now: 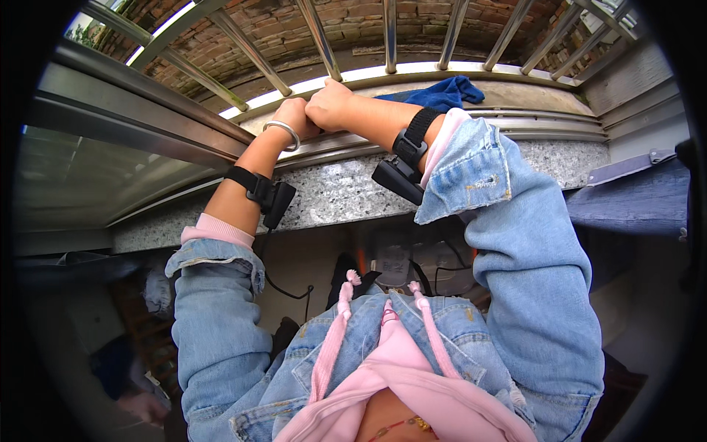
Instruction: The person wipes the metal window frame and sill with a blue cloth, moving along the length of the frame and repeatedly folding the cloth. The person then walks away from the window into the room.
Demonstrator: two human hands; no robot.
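Observation:
Both my arms reach forward over the window sill (331, 193) to the metal railing. My left hand (294, 118), with a silver bangle at its wrist, is closed just inside the lower rail. Beside it and touching it, my right hand (329, 104) is closed too, its knuckles close to the foot of an upright bar (322, 44). Whatever the fingers hold, if anything, is hidden behind the backs of the hands. A dark blue cloth (445, 92) lies crumpled on the outer ledge, partly behind my right forearm.
A metal-framed sliding window (140, 110) stands left of my arms. Window tracks (530, 123) run along the speckled stone sill. Beyond the bars rises a brick wall (427, 29). Blue-grey fabric (633, 195) hangs at the right. Below the sill, a cable (287, 293) dangles near dim clutter.

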